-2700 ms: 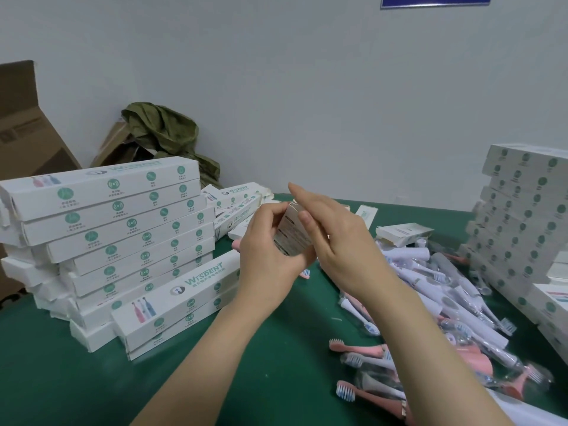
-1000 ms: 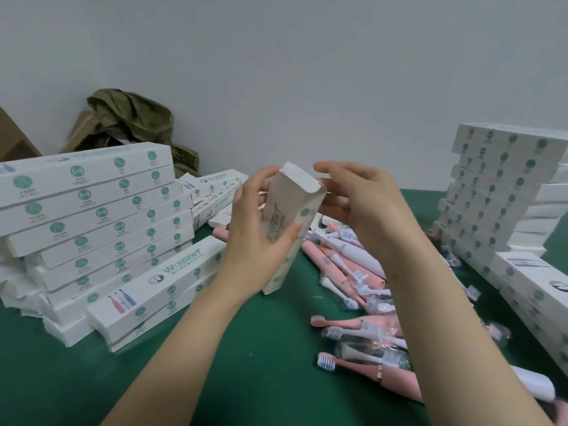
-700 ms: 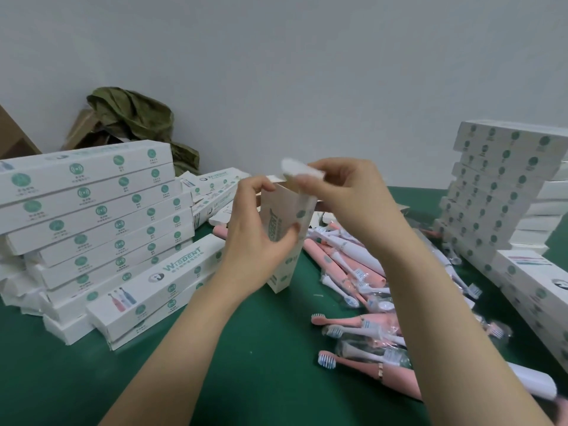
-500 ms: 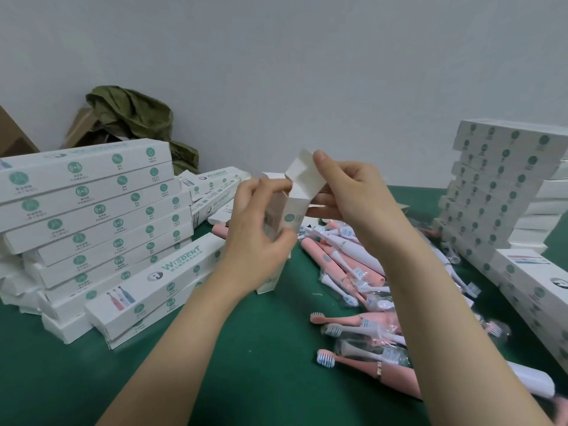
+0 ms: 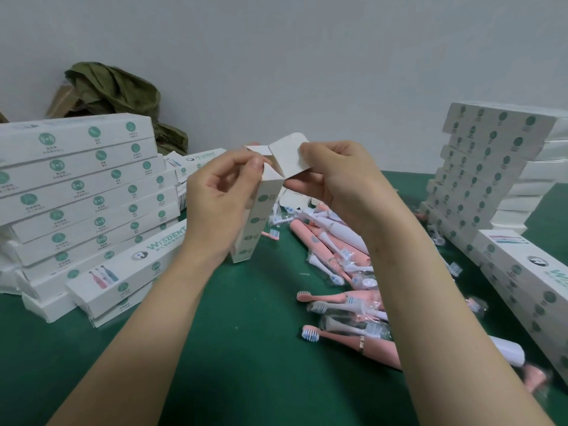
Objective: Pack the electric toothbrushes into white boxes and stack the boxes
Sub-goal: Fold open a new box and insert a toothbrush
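Head view: you held one white box (image 5: pixel 255 222) upright at centre frame. Left hand (image 5: pixel 221 195) gripped its body, right hand (image 5: pixel 341 179) pinched the open top flap (image 5: pixel 289 158). Couldn't tell if it was loaded. Finished stacks (image 5: pixel 80 186) stood left and right. Many toothbrushes (image 5: pixel 332 241) lay loose on the bench (image 5: pixel 246 348), lower right, so plenty was left to pack.

The box (image 5: pixel 261 216) I hold is white, with green round marks down one side and plain off-white flaps. My worktop (image 5: pixel 246 348) is dark green. The toothbrushes (image 5: pixel 338 241) are pink or white, some with blue-and-white bristles. The left stack (image 5: pixel 86 192) and the right stack (image 5: pixel 485 167) are white with rows of green dots. The cloth (image 5: pixel 116 90) is olive and the wall (image 5: pixel 307 56) pale grey.
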The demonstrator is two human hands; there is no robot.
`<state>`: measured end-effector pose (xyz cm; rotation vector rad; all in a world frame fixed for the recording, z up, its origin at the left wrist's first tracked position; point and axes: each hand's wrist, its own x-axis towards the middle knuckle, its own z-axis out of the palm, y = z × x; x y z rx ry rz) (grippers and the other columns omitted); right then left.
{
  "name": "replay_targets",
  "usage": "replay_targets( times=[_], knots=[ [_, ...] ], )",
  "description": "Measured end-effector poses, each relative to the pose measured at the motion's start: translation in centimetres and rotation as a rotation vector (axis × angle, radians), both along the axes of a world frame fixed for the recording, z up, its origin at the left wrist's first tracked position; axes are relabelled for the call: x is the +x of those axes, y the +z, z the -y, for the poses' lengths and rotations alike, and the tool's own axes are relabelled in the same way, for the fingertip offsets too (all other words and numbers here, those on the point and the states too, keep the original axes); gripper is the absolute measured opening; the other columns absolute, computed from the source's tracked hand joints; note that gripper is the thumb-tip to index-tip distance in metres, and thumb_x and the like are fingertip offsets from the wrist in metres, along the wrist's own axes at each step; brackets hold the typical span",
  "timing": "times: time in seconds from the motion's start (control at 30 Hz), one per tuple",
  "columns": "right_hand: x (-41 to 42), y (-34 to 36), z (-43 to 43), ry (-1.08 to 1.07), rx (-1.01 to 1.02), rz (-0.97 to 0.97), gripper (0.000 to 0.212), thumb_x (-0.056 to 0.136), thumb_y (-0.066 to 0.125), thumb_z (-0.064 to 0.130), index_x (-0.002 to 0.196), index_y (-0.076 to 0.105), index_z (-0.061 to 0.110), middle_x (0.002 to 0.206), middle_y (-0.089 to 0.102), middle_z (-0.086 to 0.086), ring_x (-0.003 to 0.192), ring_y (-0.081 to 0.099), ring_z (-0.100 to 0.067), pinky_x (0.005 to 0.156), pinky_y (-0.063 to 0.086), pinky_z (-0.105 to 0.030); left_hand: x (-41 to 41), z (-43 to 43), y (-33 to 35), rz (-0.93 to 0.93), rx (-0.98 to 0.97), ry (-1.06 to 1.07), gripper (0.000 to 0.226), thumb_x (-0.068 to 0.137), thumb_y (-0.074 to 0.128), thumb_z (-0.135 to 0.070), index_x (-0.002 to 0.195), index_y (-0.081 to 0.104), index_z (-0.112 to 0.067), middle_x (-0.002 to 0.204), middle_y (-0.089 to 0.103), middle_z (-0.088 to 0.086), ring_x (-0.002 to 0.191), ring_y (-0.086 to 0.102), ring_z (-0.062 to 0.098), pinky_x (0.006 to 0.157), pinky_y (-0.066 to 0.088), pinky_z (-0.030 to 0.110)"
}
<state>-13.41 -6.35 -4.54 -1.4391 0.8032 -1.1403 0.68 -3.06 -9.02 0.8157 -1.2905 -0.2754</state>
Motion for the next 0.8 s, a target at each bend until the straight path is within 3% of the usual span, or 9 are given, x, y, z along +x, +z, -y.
replay_targets(
  times=[0.1, 0.13, 0.3, 0.4, 0.47, 0.5, 0.6, 0.67, 0.8],
  knots=[
    [-0.2, 0.0, 0.3, -0.093, 0.03, -0.047, 0.028, 0.092, 0.042, 0.002, 0.089, 0.064, -0.014, 0.096, 0.07, -0.025, 0.073, 0.069, -0.025, 0.075, 0.059, -0.03, -0.9, -0.1, -0.2, 0.066, 0.005, -0.01, 0.021, 0.088, 0.063, -0.007, 0.089, 0.066, -0.028, 0.094, 0.067, -0.023, 0.108, 0.059, 0.002, 0.091, 0.046, 0.018],
    [-0.2, -0.1, 0.4, -0.11, 0.043, -0.059, 0.027, 0.091, 0.042, 0.002, 0.084, 0.065, -0.01, 0.094, 0.071, -0.024, 0.073, 0.07, -0.026, 0.075, 0.059, -0.03, -1.1, 0.0, -0.3, 0.097, 0.009, 0.002, 0.021, 0.087, 0.064, -0.005, 0.089, 0.066, -0.026, 0.098, 0.066, -0.02, 0.115, 0.057, 0.004, 0.095, 0.043, 0.017],
    [-0.5, -0.4, 0.7, -0.066, 0.116, 0.016, 0.027, 0.092, 0.041, -0.002, 0.074, 0.061, -0.004, 0.079, 0.068, -0.017, 0.062, 0.068, -0.02, 0.062, 0.058, -0.022, -1.3, 0.2, -0.8, 0.108, 0.016, 0.112, 0.022, 0.082, 0.065, -0.005, 0.076, 0.064, -0.026, 0.084, 0.066, -0.014, 0.103, 0.062, 0.02, 0.081, 0.046, 0.015],
    [-0.6, -0.6, 1.0, -0.092, 0.118, -0.006, 0.027, 0.092, 0.042, -0.002, 0.072, 0.061, -0.004, 0.074, 0.066, -0.015, 0.055, 0.065, -0.018, 0.058, 0.057, -0.02, -1.3, 0.1, -1.0, 0.215, 0.014, 0.205, 0.004, 0.076, 0.069, -0.016, 0.073, 0.067, -0.018, 0.089, 0.064, -0.02, 0.106, 0.06, 0.001, 0.088, 0.047, 0.022],
    [-0.6, -0.5, 1.1, -0.114, 0.109, -0.04, 0.026, 0.091, 0.043, -0.001, 0.072, 0.061, -0.003, 0.076, 0.065, -0.016, 0.06, 0.064, -0.02, 0.063, 0.058, -0.022, -1.4, 0.2, -1.1, 0.29, 0.016, 0.237, 0.008, 0.073, 0.072, -0.021, 0.072, 0.066, -0.016, 0.093, 0.06, -0.026, 0.108, 0.055, -0.007, 0.093, 0.045, 0.023],
    [-0.6, -0.5, 1.1, -0.109, 0.111, -0.034, 0.026, 0.091, 0.043, -0.001, 0.072, 0.06, -0.004, 0.078, 0.064, -0.017, 0.063, 0.063, -0.022, 0.064, 0.058, -0.023, -1.3, 0.3, -1.1, 0.341, 0.02, 0.258, 0.012, 0.072, 0.074, -0.023, 0.074, 0.063, -0.019, 0.096, 0.06, -0.022, 0.107, 0.053, -0.006, 0.093, 0.043, 0.021],
    [-0.4, -0.2, 0.9, -0.068, 0.136, 0.043, 0.025, 0.092, 0.043, -0.003, 0.073, 0.059, -0.005, 0.073, 0.062, -0.015, 0.057, 0.062, -0.018, 0.057, 0.056, -0.02, -1.2, 0.4, -1.0, 0.446, 0.022, 0.313, 0.02, 0.073, 0.077, -0.018, 0.083, 0.059, -0.022, 0.104, 0.056, -0.005, 0.097, 0.047, -0.007, 0.086, 0.034, 0.005],
    [-0.4, -0.1, 0.9, -0.057, 0.133, 0.05, 0.024, 0.092, 0.043, -0.003, 0.074, 0.058, -0.004, 0.072, 0.062, -0.015, 0.055, 0.062, -0.017, 0.057, 0.057, -0.02, -1.0, 0.3, -0.8, 0.431, 0.052, 0.292, 0.019, 0.077, 0.075, -0.017, 0.092, 0.064, -0.021, 0.105, 0.058, -0.003, 0.092, 0.049, -0.007, 0.084, 0.036, 0.006],
    [-0.7, 0.1, 0.8, -0.004, 0.148, 0.074, 0.025, 0.093, 0.044, -0.002, 0.073, 0.058, -0.005, 0.067, 0.063, -0.013, 0.058, 0.065, -0.019, 0.061, 0.059, -0.023, -0.4, 0.1, -0.5, 0.418, 0.182, 0.239, 0.048, 0.076, 0.075, -0.034, 0.12, 0.056, -0.033, 0.111, 0.056, -0.008, 0.094, 0.049, -0.002, 0.083, 0.039, 0.009]
  ],
)
